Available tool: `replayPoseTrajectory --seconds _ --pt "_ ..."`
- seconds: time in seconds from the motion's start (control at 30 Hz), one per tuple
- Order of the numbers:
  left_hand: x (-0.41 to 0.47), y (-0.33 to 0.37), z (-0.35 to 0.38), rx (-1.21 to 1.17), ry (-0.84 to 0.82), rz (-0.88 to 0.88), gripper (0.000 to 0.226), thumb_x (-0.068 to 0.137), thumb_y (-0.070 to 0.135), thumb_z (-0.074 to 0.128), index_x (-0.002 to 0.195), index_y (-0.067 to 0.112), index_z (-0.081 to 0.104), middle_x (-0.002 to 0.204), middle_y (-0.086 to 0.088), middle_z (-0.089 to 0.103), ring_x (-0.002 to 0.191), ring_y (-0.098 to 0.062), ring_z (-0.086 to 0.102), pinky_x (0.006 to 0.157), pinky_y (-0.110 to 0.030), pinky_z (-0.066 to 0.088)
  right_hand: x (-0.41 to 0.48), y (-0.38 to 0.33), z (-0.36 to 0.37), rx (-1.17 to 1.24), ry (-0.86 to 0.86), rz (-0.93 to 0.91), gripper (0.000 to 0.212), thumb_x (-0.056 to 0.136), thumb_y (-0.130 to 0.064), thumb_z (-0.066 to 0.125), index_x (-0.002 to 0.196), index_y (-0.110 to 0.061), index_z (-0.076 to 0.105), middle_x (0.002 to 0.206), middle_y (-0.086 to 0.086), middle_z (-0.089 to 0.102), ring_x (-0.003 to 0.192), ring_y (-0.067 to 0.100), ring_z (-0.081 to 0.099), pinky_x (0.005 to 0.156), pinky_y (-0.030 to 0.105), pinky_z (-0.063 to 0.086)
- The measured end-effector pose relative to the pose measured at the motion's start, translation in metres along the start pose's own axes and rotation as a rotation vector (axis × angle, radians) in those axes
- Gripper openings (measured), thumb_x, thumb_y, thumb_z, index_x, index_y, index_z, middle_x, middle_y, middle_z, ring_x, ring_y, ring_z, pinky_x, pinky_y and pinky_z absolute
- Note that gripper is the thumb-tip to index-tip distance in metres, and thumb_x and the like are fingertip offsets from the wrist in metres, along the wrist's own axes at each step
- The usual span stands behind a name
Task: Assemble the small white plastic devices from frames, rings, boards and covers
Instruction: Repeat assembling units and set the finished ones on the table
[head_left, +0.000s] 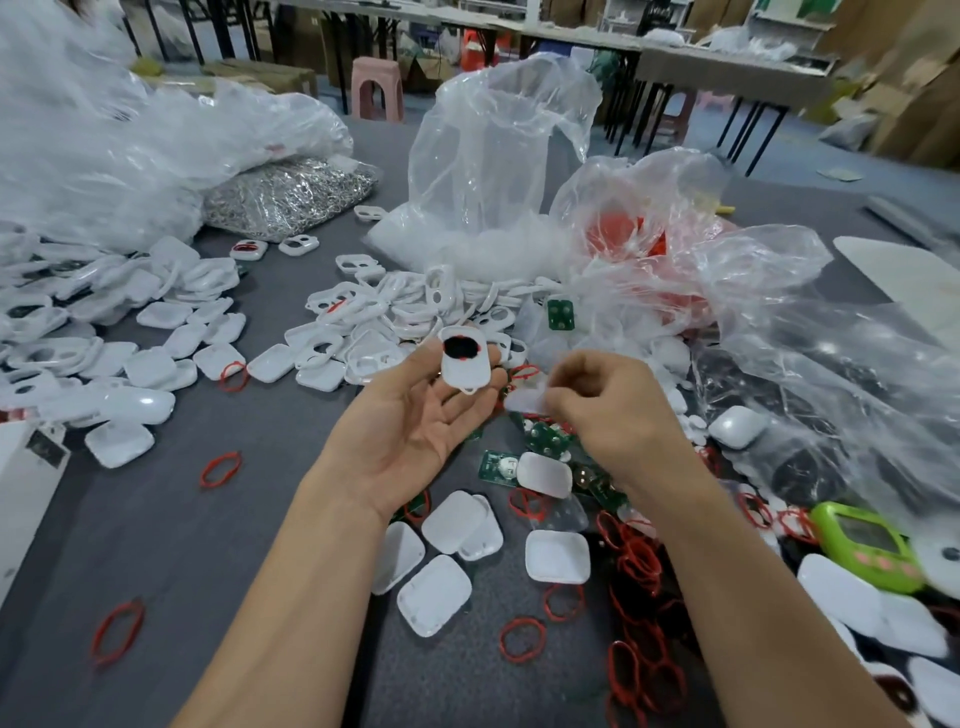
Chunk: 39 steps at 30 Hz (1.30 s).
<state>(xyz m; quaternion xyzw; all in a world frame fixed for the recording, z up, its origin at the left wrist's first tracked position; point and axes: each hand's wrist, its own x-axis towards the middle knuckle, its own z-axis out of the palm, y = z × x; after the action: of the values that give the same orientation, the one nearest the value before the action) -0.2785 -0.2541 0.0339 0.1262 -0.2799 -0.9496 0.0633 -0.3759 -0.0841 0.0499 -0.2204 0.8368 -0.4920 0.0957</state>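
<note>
My left hand (415, 421) is palm up over the grey table (208, 545), its fingertips holding a white frame (466, 361) with a dark opening edged by a red ring. Just to the right, my right hand (613, 410) pinches a small translucent white piece (525, 401), blurred, close beside the frame. Below the hands lie white covers (557, 556), green boards (498, 466) and red rings (639, 566). More white frames (363, 312) are heaped beyond the hands.
Clear plastic bags (498, 156) stand at the back, one holding red parts (623, 239). A bag of metal rings (291, 192) lies back left. Piled white shells (78, 312) fill the left. A green gadget (867, 551) sits at the right.
</note>
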Motion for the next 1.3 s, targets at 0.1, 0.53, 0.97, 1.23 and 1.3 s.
replayPoseTrajectory --seconds 0.1,0.53,0.97,1.23,1.3 --pt "0.0 -0.004 0.003 0.019 0.002 -0.022 0.046 0.086 0.026 0.064 0.125 0.003 0.063 0.114 -0.017 0.075 0.094 -0.028 0.076 0.073 -0.033 0.063 -0.018 0.005 -0.018 0.211 0.072 0.02 0.023 0.083 -0.002 0.075 0.073 -0.022 0.07 0.061 0.003 0.068 0.054 0.014 0.057 0.054 0.027 0.046" --pt "-0.003 -0.017 0.015 0.171 -0.027 -0.126 0.04 0.092 0.025 0.058 0.123 0.001 0.064 0.12 -0.02 0.073 0.096 -0.03 0.076 0.073 -0.034 0.064 -0.05 0.02 -0.026 0.536 0.255 -0.044 0.011 0.074 -0.02 0.091 0.08 -0.022 0.083 0.082 0.004 0.08 0.078 0.02 0.077 0.073 0.028 0.063" --pt "-0.006 -0.042 0.029 0.383 -0.18 -0.255 0.042 0.095 0.026 0.057 0.133 0.009 0.066 0.127 -0.019 0.07 0.105 -0.031 0.073 0.083 -0.036 0.062 -0.054 0.005 -0.041 0.763 0.062 0.037 0.013 0.053 -0.023 0.084 0.064 -0.018 0.08 0.066 0.0 0.073 0.059 0.007 0.066 0.06 0.015 0.052" --pt "-0.004 -0.042 0.026 0.38 -0.18 -0.267 0.04 0.095 0.024 0.057 0.129 0.005 0.068 0.125 -0.022 0.07 0.102 -0.033 0.074 0.079 -0.036 0.062 -0.052 0.002 -0.032 0.539 0.099 -0.006 0.029 0.083 0.004 0.078 0.064 -0.018 0.077 0.061 -0.002 0.072 0.052 0.003 0.062 0.052 0.013 0.049" --pt "-0.004 -0.042 0.026 0.378 -0.166 -0.253 0.041 0.094 0.024 0.057 0.129 0.003 0.067 0.124 -0.023 0.07 0.1 -0.033 0.074 0.079 -0.036 0.062 -0.052 0.005 -0.033 0.537 0.13 0.044 0.028 0.087 0.0 0.076 0.066 -0.019 0.077 0.06 -0.002 0.07 0.048 0.005 0.056 0.051 0.016 0.048"
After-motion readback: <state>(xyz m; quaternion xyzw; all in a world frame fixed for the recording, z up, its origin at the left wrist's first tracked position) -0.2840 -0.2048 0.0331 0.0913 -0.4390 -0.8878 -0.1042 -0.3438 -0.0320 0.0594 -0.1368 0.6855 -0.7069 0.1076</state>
